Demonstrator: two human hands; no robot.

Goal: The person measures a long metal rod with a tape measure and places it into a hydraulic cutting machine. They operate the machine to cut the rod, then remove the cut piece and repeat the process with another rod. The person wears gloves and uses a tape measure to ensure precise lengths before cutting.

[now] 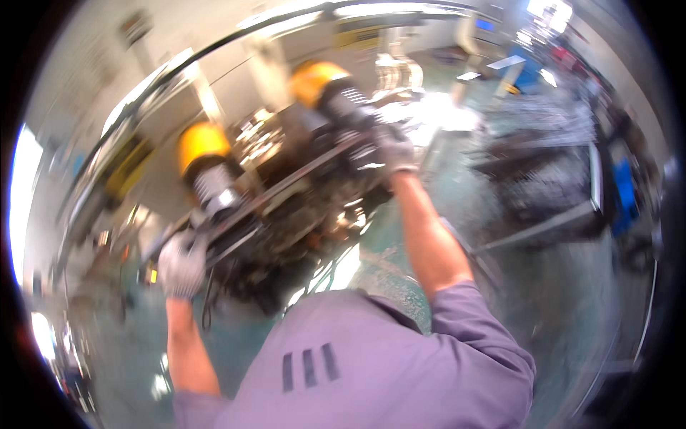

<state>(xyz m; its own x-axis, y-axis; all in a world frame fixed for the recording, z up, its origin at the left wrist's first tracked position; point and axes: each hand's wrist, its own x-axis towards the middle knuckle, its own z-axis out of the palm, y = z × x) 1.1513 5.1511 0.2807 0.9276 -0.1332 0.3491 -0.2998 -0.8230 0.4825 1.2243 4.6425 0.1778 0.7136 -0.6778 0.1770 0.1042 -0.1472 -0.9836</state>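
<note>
floor (pixel 393 268): green, glossy | wall (pixel 193 28): pale, blurred | white glare (pixel 24 200): left edge

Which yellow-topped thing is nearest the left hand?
The left yellow-topped cylinder, just beyond the left hand; the right yellow-topped cylinder sits farther away, near the right hand.

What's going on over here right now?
A person in pale gloves leans over a dark machine. The left hand is at the near-left end of a long bar; the right hand is beside the right yellow-topped cylinder. The left yellow-topped cylinder is nearby. Blur hides how firmly either hand grips.
</note>
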